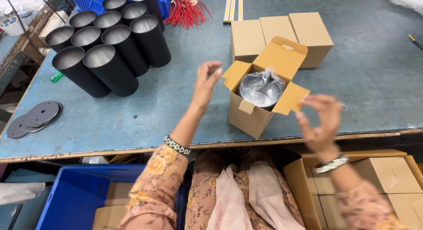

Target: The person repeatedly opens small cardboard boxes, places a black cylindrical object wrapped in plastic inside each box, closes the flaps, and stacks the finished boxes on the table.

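Note:
An open brown cardboard box (249, 117) stands near the front edge of the blue-grey table (145, 120). Inside it sits a black cylinder wrapped in clear plastic (262, 90). My left hand (205, 84) hovers just left of the box, fingers apart, holding nothing. My right hand (320, 122) is at the box's right side, thumb and fingers close to the right flap (291, 98); it is blurred, and I cannot tell whether it touches the flap.
Several black cylinders (110, 45) stand at the back left. Grey metal discs (37, 116) lie at the left edge. Three closed cardboard boxes (282, 34) stand behind the open one. Red wires (187, 12) lie at the back. A blue crate (77, 197) and a carton of boxes (387, 177) sit below.

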